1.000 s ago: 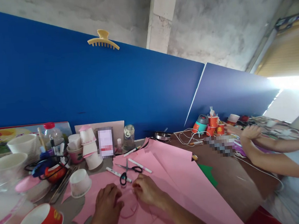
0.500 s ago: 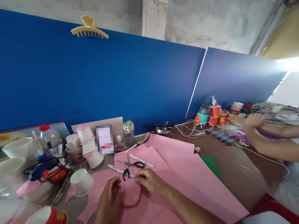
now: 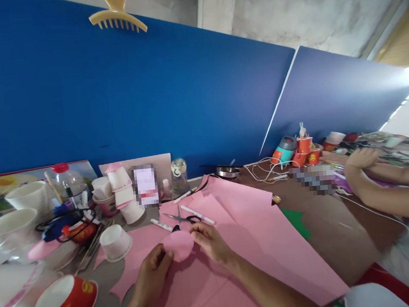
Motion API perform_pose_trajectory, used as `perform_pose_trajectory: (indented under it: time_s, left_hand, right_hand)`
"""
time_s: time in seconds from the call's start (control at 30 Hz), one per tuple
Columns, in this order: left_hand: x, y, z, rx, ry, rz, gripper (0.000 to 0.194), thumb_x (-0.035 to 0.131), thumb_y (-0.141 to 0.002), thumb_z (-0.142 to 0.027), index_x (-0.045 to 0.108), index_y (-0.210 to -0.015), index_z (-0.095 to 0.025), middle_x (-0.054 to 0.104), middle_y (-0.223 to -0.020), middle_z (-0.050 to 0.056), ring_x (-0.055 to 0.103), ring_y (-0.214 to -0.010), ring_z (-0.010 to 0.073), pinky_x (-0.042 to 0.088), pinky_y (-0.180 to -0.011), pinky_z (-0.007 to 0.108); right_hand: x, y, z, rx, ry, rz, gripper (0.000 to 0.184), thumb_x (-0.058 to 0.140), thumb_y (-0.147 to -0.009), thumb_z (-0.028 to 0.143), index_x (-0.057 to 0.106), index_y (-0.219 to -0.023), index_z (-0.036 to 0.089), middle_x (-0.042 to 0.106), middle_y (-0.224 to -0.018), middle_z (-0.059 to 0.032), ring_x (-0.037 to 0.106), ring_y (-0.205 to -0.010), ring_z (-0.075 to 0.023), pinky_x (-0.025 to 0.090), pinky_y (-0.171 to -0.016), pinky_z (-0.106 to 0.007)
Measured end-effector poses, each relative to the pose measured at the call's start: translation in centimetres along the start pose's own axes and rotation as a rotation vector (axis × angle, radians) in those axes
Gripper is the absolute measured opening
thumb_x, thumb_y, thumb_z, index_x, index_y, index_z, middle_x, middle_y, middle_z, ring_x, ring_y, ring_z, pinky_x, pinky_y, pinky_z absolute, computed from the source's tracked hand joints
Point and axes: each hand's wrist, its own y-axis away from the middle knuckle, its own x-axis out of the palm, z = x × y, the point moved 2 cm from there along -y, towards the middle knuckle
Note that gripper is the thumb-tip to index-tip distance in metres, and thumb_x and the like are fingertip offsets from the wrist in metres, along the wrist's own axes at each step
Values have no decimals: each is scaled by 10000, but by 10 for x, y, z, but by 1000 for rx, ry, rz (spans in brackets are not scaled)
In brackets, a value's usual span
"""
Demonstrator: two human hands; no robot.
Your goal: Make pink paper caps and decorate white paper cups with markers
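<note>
A round pink paper piece (image 3: 178,244) is lifted a little above the big pink paper sheets (image 3: 254,235) on the table. My left hand (image 3: 151,273) pinches its lower left edge. My right hand (image 3: 209,241) pinches its right edge. Just behind them lie black-handled scissors (image 3: 182,219) and two white markers (image 3: 197,215), resting on the pink paper.
Paper cups (image 3: 116,242), a red bowl (image 3: 65,303), a bottle (image 3: 69,184) and clutter crowd the left. A blue partition (image 3: 149,96) with a yellow hair claw (image 3: 116,16) stands behind. Another person's arms (image 3: 383,190) rest on the table at right, near red cups (image 3: 306,148) and cables.
My hands have raised the round pink piece off the sheet, so it now faces me. The view has tilted down and shifted slightly.
</note>
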Motion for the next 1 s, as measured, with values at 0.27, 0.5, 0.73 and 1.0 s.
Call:
perform_pose_trajectory:
  time_s: [0.27,0.5,0.73,1.0]
  left_hand:
    - [-2,0,-1,11,-53,-20,365,521,-755,-531,394,-592,-231,374,-522,-73,380,-513,129,296,-506,253]
    - [-1,1,-3,-4,-10,3,354,541,-766,-517,435,-601,-222,426,-501,-66,400,-490,128,291,-495,252]
    - [1,2,-4,-34,117,63,385,570,-769,-533,481,-593,-202,452,-488,-52,399,-481,114,310,-483,236]
    - [7,3,-1,-96,262,132,363,645,-740,-517,565,-682,-168,482,-457,-51,411,-442,102,333,-459,223]
  right_hand:
    - [9,6,1,16,92,61,165,614,-730,249,480,-668,175,413,-652,47,369,-609,-99,295,-542,-212]
    - [10,5,3,-111,235,-19,224,560,-733,177,398,-579,184,413,-642,44,395,-610,-98,321,-562,-211]
    - [11,4,-3,-250,332,-131,213,529,-738,160,397,-573,192,459,-653,21,430,-613,-114,355,-588,-226]
    - [15,5,-3,-206,299,-143,249,548,-751,167,387,-562,192,428,-633,36,417,-608,-106,347,-583,-221]
